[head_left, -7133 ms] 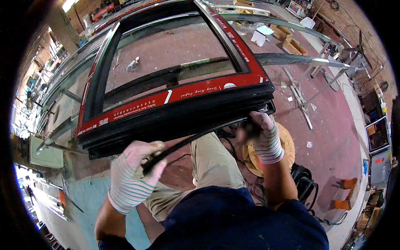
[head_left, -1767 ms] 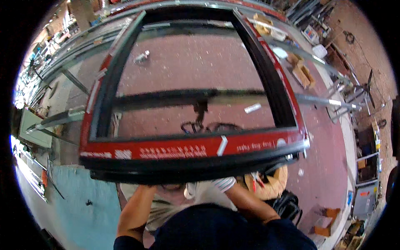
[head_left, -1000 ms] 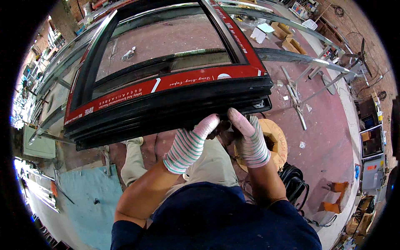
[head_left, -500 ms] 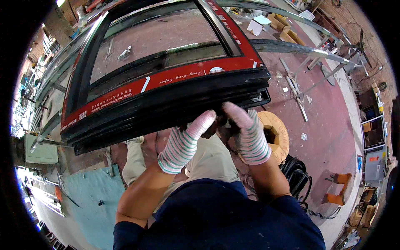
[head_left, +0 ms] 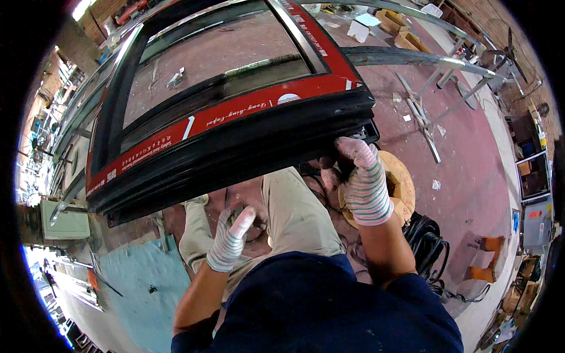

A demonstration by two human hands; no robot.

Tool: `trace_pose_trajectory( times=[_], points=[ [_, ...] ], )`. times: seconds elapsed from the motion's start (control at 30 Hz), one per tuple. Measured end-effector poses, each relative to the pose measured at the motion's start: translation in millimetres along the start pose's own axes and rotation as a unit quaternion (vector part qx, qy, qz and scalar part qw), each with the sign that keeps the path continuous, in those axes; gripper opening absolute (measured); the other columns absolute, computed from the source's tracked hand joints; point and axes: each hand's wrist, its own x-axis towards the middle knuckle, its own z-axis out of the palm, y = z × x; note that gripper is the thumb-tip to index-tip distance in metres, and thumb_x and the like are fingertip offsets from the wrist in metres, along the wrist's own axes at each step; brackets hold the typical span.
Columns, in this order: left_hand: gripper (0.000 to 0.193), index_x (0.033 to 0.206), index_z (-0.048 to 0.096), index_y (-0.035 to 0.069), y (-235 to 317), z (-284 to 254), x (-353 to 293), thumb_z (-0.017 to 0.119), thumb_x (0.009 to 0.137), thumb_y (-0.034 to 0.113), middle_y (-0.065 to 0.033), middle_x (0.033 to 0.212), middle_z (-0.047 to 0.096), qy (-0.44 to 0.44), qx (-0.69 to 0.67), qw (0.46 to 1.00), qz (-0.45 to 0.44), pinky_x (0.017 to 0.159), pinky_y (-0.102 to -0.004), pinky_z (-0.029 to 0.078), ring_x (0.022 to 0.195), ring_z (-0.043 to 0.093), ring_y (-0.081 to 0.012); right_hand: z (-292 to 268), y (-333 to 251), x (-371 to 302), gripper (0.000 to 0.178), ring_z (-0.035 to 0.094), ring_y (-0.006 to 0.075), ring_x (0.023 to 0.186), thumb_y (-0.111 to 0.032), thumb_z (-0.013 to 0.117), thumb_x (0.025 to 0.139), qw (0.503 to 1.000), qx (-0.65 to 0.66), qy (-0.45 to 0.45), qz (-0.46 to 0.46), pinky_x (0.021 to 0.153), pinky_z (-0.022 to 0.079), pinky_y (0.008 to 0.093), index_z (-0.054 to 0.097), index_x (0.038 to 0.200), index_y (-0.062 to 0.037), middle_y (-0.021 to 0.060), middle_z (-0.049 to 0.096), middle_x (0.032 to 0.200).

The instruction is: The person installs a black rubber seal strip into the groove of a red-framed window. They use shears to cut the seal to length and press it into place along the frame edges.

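Observation:
A stack of black window frames (head_left: 235, 144) lies in front of me, its top faces lined with red printed film (head_left: 235, 110). My right hand (head_left: 366, 179), in a striped knit glove with dirty fingers, is at the stack's near right corner. Its thumb is up by the edge and its fingers curl in; what they hold, if anything, is hidden. My left hand (head_left: 231, 240), gloved alike, is below the stack's near edge and apart from it, above my legs. Its fingers curl behind the raised thumb, and I cannot make out anything between them.
Metal rack rails (head_left: 412, 57) extend beyond the frames. Beside my right arm are a round tan spool (head_left: 401, 185) and a coil of black hose (head_left: 425, 244). An orange bracket (head_left: 487, 259) and metal strips (head_left: 422, 126) lie on the red floor. A teal sheet (head_left: 138, 288) covers floor at left.
My left hand has dropped away from the frames, down and to the left. My right hand has shifted slightly right along the corner. The view has moved a little.

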Motion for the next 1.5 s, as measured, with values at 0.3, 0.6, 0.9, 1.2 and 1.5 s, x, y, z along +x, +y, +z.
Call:
trace_pose_trajectory(
  times=[0.3,0.6,0.9,1.2,1.5],
  points=[
    [0.021,0.100,0.068,0.002,-27.1,-35.8,-36.8,0.069,0.088,0.020,-0.0079,0.097,0.070,0.108,0.242,0.962,-0.058,0.083,-0.0300,0.050,0.091,0.063,-0.0157,-31.7,40.7,-2.8,0.052,0.060,0.0137,0.063,-0.048,0.041,0.102,0.969,-0.086,-0.213,-0.087,0.052,0.039,0.0224,0.064,0.107,-0.0018,0.0114,0.068,0.084],
    [0.051,0.121,0.064,0.001,-157.4,-183.4,-110.3,0.072,0.080,0.031,-0.0195,0.129,0.060,0.236,0.696,0.676,-0.049,0.105,-0.0442,0.040,0.121,0.054,-0.0355,-278.0,260.7,25.2,0.043,0.064,0.0404,0.103,-0.041,0.055,0.092,0.688,-0.708,0.003,0.161,0.091,0.050,0.0462,0.070,0.108,-0.0036,0.0215,0.069,0.108],
    [0.059,0.141,0.043,-0.005,-107.9,-209.0,-192.4,0.063,0.095,0.026,-0.0245,0.143,0.047,0.399,0.607,0.680,-0.097,0.111,-0.0425,0.037,0.130,0.047,-0.0374,-436.3,423.5,-137.4,0.039,0.064,0.0320,0.110,-0.037,0.045,0.096,0.548,-0.725,-0.178,0.377,0.095,0.049,0.0401,0.071,0.115,-0.0153,0.0153,0.067,0.118],
    [0.057,0.142,0.047,0.001,-142.0,-184.4,-144.2,0.065,0.093,0.025,-0.0251,0.152,0.036,0.269,0.691,0.668,-0.067,0.116,-0.0471,0.029,0.139,0.035,-0.0396,-507.3,494.9,-201.4,0.021,0.070,0.0280,0.088,-0.017,0.057,0.087,0.455,-0.762,-0.386,0.252,0.073,0.054,0.0393,0.076,0.094,-0.0123,0.0090,0.073,0.097],
    [0.046,0.135,0.055,0.002,-130.8,-180.8,-63.6,0.058,0.097,0.027,-0.0239,0.151,0.037,0.124,0.694,0.704,0.088,0.117,-0.0495,0.026,0.139,0.035,-0.0385,-437.7,441.9,-254.9,0.020,0.068,0.0272,0.101,-0.021,0.071,0.076,0.495,-0.762,-0.232,0.348,0.085,0.054,0.0371,0.078,0.093,-0.0111,0.0101,0.073,0.102]
  ],
)
